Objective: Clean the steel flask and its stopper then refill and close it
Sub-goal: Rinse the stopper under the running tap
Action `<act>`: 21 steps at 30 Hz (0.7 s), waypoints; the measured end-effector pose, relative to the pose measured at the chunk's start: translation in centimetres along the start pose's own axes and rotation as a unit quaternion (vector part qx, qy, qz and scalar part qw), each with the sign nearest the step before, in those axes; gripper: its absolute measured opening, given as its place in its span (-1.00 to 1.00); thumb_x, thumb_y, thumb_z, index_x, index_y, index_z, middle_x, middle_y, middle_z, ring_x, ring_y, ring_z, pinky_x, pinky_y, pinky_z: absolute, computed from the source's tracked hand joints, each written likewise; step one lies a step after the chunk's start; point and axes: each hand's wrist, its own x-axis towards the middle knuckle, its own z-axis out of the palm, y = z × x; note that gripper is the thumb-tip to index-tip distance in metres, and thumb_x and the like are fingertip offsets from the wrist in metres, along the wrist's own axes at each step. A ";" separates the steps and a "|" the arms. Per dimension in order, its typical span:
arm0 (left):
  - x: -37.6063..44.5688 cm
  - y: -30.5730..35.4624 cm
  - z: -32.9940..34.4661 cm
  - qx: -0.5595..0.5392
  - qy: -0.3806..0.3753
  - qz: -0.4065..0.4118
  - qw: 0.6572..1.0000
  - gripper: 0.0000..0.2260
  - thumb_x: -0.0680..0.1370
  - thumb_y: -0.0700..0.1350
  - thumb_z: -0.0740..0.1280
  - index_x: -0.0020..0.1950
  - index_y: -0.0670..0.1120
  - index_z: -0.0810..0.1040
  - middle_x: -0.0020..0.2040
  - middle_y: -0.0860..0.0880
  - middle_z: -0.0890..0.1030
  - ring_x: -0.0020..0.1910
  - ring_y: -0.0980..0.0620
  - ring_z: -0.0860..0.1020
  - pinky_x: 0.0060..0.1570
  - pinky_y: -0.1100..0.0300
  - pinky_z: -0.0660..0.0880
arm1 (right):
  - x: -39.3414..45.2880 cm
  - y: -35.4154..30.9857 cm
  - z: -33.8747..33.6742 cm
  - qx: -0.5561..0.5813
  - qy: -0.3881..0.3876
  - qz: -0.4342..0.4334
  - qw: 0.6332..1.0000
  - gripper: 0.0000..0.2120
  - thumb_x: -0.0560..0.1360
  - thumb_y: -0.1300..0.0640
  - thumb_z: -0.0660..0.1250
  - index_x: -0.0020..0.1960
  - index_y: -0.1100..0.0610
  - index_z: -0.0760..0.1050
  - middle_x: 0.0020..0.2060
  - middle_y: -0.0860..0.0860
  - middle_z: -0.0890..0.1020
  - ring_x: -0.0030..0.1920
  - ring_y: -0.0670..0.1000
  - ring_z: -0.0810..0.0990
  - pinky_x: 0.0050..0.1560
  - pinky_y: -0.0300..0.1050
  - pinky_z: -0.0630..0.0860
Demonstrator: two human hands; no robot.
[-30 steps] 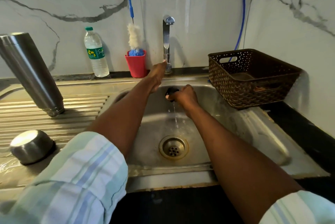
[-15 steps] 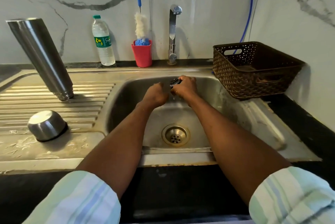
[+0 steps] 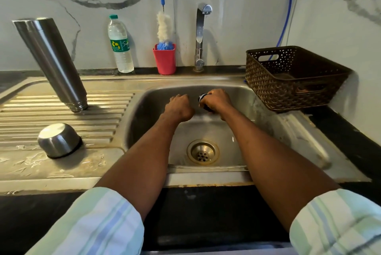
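The right hand (image 3: 216, 101) curls around the dark stopper (image 3: 203, 98) over the back of the sink (image 3: 257, 114), the stopper's end poking out on the thumb side. The left hand (image 3: 179, 106), which a second ago was stretched up to the tap (image 3: 200, 36) at the back edge, has dropped into the basin just beside the right; its fingers are curled under and seem to hold nothing, though their undersides are hidden. The thin stream that fell below the stopper then is gone, so the tap has probably been closed and the stopper's rinse looks finished or nearly so. On the draining board at the left, the steel flask (image 3: 51, 62) stands inverted near the back, mouth down on the ribs, and its steel cap (image 3: 58, 139) sits upside down near the front edge. Refilling and closing are still ahead.
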 end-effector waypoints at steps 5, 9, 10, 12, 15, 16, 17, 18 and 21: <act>0.0 0.0 -0.1 -0.012 0.012 -0.004 1.000 -0.61 0.54 -0.11 0.33 0.36 -0.15 0.46 0.30 -0.19 0.52 0.30 -0.21 0.46 0.31 -0.13 0.43 | -0.3 0.2 -0.1 -0.028 0.051 -0.018 0.998 -0.39 0.36 0.05 0.55 0.31 0.19 0.41 0.22 0.14 0.55 0.20 0.14 0.53 0.07 -0.04 0.53; 0.0 0.0 -0.3 -0.015 0.006 0.000 1.000 -0.66 0.56 -0.12 0.31 0.33 -0.15 0.47 0.29 -0.20 0.52 0.30 -0.23 0.45 0.31 -0.16 0.42 | -0.4 -0.6 -0.8 0.002 0.170 -0.130 0.977 -0.48 0.41 0.04 0.49 0.28 0.17 0.40 0.25 0.14 0.45 0.23 0.13 0.45 0.14 -0.02 0.48; 0.0 0.0 -0.2 -0.018 0.004 -0.001 1.000 -0.65 0.55 -0.12 0.31 0.32 -0.15 0.47 0.29 -0.19 0.52 0.29 -0.22 0.46 0.30 -0.16 0.43 | -0.5 -0.4 -0.7 -0.022 0.159 -0.143 0.977 -0.50 0.42 0.05 0.48 0.28 0.17 0.42 0.25 0.14 0.45 0.24 0.13 0.45 0.15 -0.02 0.47; 0.1 0.0 -0.2 -0.026 0.005 -0.007 1.000 -0.65 0.53 -0.11 0.34 0.31 -0.13 0.48 0.26 -0.17 0.54 0.25 -0.19 0.48 0.27 -0.15 0.46 | -0.5 0.3 -0.1 -0.107 0.090 -0.129 0.982 -0.58 0.41 0.09 0.46 0.21 0.19 0.50 0.20 0.16 0.53 0.20 0.16 0.51 0.12 -0.01 0.50; 0.2 0.0 -0.1 -0.035 0.006 -0.013 0.999 -0.64 0.53 -0.10 0.35 0.31 -0.12 0.49 0.25 -0.16 0.54 0.24 -0.17 0.49 0.27 -0.15 0.47 | -0.7 0.2 -0.4 -0.106 0.109 -0.140 0.978 -0.57 0.45 0.08 0.42 0.26 0.19 0.46 0.25 0.18 0.48 0.24 0.17 0.45 0.16 0.01 0.47; 0.2 -0.1 -0.1 -0.037 0.005 -0.013 0.999 -0.63 0.53 -0.10 0.35 0.33 -0.12 0.48 0.26 -0.16 0.54 0.25 -0.18 0.49 0.28 -0.15 0.46 | -0.6 -0.1 -0.6 -0.079 0.157 -0.161 0.971 -0.53 0.48 0.05 0.41 0.31 0.18 0.41 0.29 0.17 0.42 0.28 0.16 0.40 0.18 0.01 0.45; 0.3 -0.1 -0.1 -0.039 0.005 -0.013 0.999 -0.62 0.54 -0.10 0.35 0.34 -0.12 0.47 0.28 -0.16 0.53 0.27 -0.18 0.48 0.29 -0.16 0.45 | -0.7 -0.3 -0.8 -0.053 0.195 -0.176 0.963 -0.51 0.50 0.03 0.40 0.34 0.18 0.37 0.31 0.16 0.39 0.29 0.15 0.38 0.20 0.00 0.44; 0.3 -0.1 -0.1 -0.042 0.004 -0.013 0.999 -0.62 0.54 -0.10 0.34 0.35 -0.12 0.47 0.29 -0.16 0.53 0.28 -0.18 0.48 0.30 -0.16 0.45 | -0.7 -0.5 -0.8 -0.046 0.205 -0.181 0.961 -0.51 0.50 0.02 0.39 0.35 0.18 0.36 0.31 0.16 0.38 0.29 0.14 0.38 0.20 -0.01 0.44; 0.2 -0.1 -0.2 -0.046 0.013 -0.015 0.999 -0.62 0.53 -0.11 0.35 0.34 -0.13 0.48 0.28 -0.16 0.54 0.27 -0.18 0.48 0.29 -0.14 0.46 | -0.8 0.2 -0.2 -0.087 0.122 -0.117 0.982 -0.60 0.48 0.06 0.40 0.26 0.19 0.48 0.24 0.18 0.51 0.21 0.17 0.50 0.11 -0.02 0.49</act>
